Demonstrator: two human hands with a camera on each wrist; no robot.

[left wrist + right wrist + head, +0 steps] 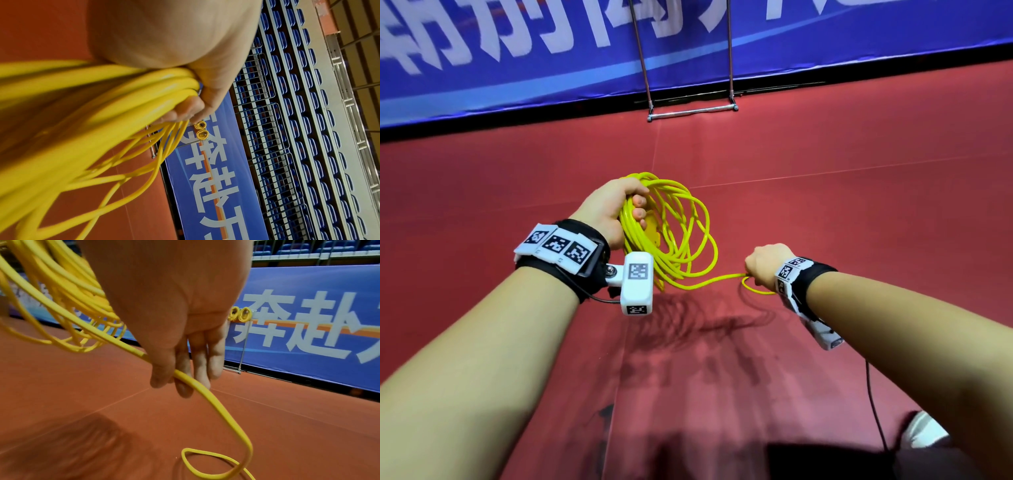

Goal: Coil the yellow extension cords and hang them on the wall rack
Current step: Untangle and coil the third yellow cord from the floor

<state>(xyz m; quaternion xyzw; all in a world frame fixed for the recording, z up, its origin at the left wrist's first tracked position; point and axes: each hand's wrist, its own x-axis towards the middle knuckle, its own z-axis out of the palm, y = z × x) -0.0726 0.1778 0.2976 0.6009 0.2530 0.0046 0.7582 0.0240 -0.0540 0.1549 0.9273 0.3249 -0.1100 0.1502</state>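
Note:
A yellow extension cord point(681, 226) hangs in several loops from my left hand point(635, 210), whose fingers curl round the top of the bundle point(164, 91). A yellow plug piece point(653, 235) shows inside the coil. One loose strand point(715, 279) runs from the coil to my right hand point(763, 265), lower and to the right. That hand point(174, 378) pinches the strand between thumb and fingers. Past it, the cord's tail point(216, 457) curls on the floor. Two coiled yellow cords point(240, 315) hang on the metal rack point(243, 345) by the wall.
The rack's foot bar point(691, 112) and two uprights stand ahead on the red floor point(859, 205), against a blue banner point(825, 41) with white characters. Blue stadium seats point(298, 113) rise behind the banner. A black cable point(875, 411) trails from my right wrist.

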